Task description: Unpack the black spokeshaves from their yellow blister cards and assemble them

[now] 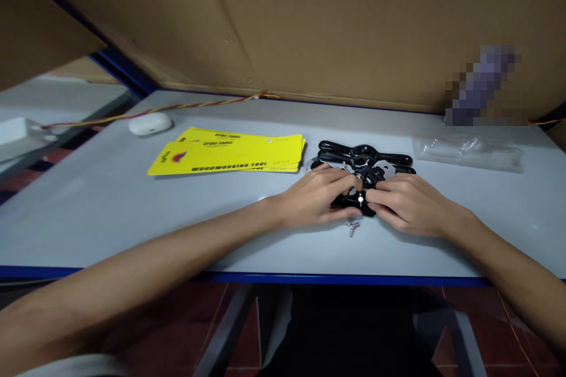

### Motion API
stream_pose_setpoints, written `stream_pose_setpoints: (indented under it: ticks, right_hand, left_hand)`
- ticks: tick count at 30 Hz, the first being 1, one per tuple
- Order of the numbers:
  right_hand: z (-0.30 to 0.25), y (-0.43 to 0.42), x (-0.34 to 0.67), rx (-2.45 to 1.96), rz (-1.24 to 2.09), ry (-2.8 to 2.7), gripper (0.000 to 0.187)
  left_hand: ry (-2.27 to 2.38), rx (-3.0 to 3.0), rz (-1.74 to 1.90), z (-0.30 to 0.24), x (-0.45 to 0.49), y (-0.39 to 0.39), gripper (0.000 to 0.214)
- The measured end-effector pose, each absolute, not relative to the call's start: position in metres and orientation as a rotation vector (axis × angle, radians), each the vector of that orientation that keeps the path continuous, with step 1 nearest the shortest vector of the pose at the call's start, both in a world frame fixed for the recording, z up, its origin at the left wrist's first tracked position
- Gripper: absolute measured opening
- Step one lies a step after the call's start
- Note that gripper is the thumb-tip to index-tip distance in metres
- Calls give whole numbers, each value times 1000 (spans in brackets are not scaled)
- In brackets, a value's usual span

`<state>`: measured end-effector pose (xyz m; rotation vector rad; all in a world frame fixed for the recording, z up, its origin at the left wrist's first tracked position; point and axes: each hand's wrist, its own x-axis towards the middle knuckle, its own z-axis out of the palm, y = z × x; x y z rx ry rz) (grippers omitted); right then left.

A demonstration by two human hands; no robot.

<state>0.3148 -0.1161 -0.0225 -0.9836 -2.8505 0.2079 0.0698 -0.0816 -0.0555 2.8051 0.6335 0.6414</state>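
Observation:
Both hands work close together over the grey table (pixel 212 230). My left hand (pixel 321 197) has its fingers bent around a black spokeshave (pixel 360 200), thumb along its near edge. My right hand (pixel 409 203) pinches the same spokeshave from the other side; its fingers hide much of it. A round silver screw head shows on its body. Beyond the hands lie further black spokeshaves (pixel 349 154), with a grey metal blade (pixel 387 168) near the right fingers. A silver thumbscrew (pixel 352 227) lies loose on the table just in front.
Yellow printed cards (pixel 230 154) lie stacked to the left. Behind them is a white rounded case (pixel 150 123). Clear plastic bags (pixel 469 150) lie at the right. A twisted red-yellow wire (pixel 198 104) runs along the back, below a cardboard wall (pixel 331 29).

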Motion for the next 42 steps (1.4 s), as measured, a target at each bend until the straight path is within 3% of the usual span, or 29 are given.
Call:
stream_pose_setpoints:
  ticks: [26,42]
  right_hand:
    - [-24,-115,316,-984,194,-2804,22]
    - [-31,-115,319,-802,60,-2677,25]
  left_hand:
    - [599,2910,709,-58,70,-82,31]
    - [637,2954,655,-55,70,-83,42]
